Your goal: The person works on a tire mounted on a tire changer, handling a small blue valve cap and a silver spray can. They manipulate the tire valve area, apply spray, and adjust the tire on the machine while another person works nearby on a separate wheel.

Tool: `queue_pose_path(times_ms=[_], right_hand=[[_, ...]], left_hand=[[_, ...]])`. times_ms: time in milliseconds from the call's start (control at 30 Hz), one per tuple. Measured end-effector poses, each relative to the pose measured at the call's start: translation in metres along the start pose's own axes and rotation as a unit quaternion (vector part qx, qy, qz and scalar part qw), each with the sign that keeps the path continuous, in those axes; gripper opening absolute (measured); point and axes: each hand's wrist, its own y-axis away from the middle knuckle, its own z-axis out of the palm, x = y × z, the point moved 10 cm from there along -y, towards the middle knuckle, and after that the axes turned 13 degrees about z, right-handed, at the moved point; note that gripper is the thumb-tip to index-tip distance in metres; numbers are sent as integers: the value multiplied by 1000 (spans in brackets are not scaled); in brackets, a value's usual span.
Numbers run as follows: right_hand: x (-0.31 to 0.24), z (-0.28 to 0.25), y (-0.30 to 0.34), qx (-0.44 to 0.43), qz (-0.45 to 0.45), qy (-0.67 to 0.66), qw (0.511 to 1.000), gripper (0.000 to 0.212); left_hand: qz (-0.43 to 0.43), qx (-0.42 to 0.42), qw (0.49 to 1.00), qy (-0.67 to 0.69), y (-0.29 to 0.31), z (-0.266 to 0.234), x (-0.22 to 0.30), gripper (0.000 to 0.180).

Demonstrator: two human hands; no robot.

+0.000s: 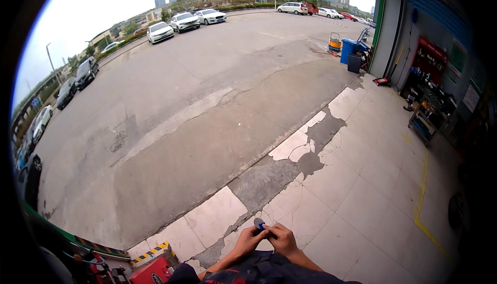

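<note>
Close in front of my body, at the lower middle, my two hands meet around a small round grey disc [258, 222] with a bright blue part at its lower edge. Its exact kind is too small to make out. The fingers of my left hand [247, 242] are closed at its lower left side. From the other side my right hand [283, 239] pinches the blue part, fingers bent inward. The fingertips partly cover the disc. Both forearms rise from the lower edge, over dark clothing.
Below lies a tiled floor [331, 222] with broken patches, bordering a concrete yard [207, 113]. Red equipment [155, 271] stands at lower left beside a striped barrier [150, 253]. To the right are a tool cart [427, 113], a blue bin [348, 50] and a tyre [455, 210]. Parked cars [185, 21] line the far side.
</note>
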Motion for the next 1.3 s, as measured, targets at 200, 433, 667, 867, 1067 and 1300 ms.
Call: queue_pose_path(times_ms=[200,433,667,867,1067,1300], right_hand=[[23,-21,-74,-87,-45,-11,995,28],[40,8,-117,-179,-43,-13,983,20],[32,53,-185,-221,-8,-35,975,13],[12,139,-242,-231,105,-206,945,10],[-22,231,-286,-228,232,-371,870,12],[-60,387,-291,-436,264,-294,809,10]], left_hand=[[-6,100,995,1,-56,0,-29,35],[-91,81,992,-31,-68,-16,-45,35],[-15,125,991,33,-94,-64,-48,39],[22,160,985,54,-103,-160,-58,33],[73,334,938,54,-84,-300,-50,30],[-7,578,802,149,64,-396,-110,22]])
